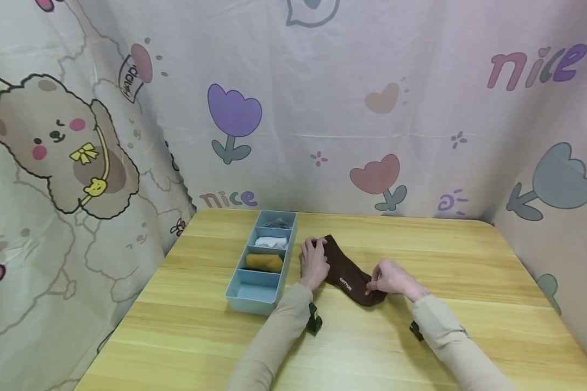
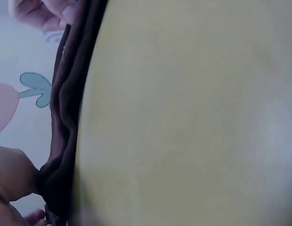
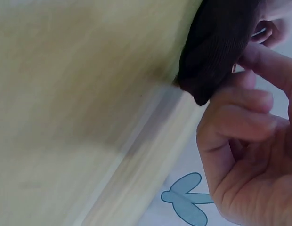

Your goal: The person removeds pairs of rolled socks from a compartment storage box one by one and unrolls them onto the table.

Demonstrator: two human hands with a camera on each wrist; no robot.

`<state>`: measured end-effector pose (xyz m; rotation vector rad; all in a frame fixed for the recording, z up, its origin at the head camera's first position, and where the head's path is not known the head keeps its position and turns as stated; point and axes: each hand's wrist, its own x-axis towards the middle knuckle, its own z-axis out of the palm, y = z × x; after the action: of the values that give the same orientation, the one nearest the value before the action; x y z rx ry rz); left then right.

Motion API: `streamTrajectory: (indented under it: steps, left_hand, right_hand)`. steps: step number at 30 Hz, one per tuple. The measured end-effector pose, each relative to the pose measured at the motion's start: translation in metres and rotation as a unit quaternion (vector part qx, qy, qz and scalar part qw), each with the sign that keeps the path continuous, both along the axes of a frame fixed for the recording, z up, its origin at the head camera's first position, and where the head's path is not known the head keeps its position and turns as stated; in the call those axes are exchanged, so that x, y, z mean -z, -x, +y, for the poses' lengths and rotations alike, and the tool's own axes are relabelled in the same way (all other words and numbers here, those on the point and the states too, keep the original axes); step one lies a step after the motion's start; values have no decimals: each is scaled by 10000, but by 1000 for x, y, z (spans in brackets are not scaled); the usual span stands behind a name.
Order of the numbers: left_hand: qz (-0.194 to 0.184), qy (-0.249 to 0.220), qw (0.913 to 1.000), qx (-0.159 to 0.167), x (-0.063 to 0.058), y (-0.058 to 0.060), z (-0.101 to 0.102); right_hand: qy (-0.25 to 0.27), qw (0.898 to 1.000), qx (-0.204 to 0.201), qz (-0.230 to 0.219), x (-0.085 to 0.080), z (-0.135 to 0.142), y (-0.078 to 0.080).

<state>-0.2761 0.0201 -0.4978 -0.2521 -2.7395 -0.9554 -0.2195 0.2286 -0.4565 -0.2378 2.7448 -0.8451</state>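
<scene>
On a wood-grain tabletop (image 1: pixel 166 336), a dark brown sock (image 1: pixel 342 269) stretches at a slant between a person's two hands, its white "COTTON" lettering (image 1: pixel 345 284) facing up near the foot. The hands are well apart: the left hand (image 1: pixel 315 265) pinches the cuff end, while the right hand (image 1: pixel 393 278), thumb and forefinger together, pinches the toe end beside a small orange spot (image 1: pixel 367 292) too tiny to identify. Just to the left of the sock stands a pale blue divided box (image 1: pixel 251 307), with a mustard-coloured folded cloth (image 1: pixel 265 263) in one compartment, a white folded cloth (image 1: pixel 271 243) in the next and something greyish, hard to make out, in the farthest. The left wrist view shows wavy creases running along the fabric; whether it is one sock or a pair laid together, the pictures do not tell. The work in hand looks like straightening the knit, and it would seem best served by a steady hold at the cuff and a light, even pull at the toe, enough to ease out the ripples without stretching the ribbing, with the edges lined up and the heel lying flat.
</scene>
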Motion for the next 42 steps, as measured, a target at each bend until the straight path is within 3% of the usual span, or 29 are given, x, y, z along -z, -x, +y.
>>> streamTrajectory:
  steps: [5,9,18,26,29,34,42]
  left_hand:
    - [-271,-594,9972,-374,-1,12,4]
    - [-300,-701,9954,-573,-1,20,4]
    - [-49,-291,9973,-670,-3,38,-2]
    - [55,201,9979,-610,-3,53,-7]
    - [-48,100,9978,-652,-6,58,-9]
    - [-232,-515,9963,-645,-21,62,-8]
    - [-279,-1420,9892,-210,-47,66,0]
  right_hand:
    - [421,9978,79,-514,1,-1,-1]
    - [696,9953,18,-674,3,-3,-1]
    - [1056,9923,-183,-622,7,-18,8]
    - [1678,9835,117,-670,14,-41,18]
    - [1972,9783,120,-618,16,-47,21]
    - [2624,9636,87,-509,13,-47,23]
    - [3566,9319,493,-447,0,-26,28]
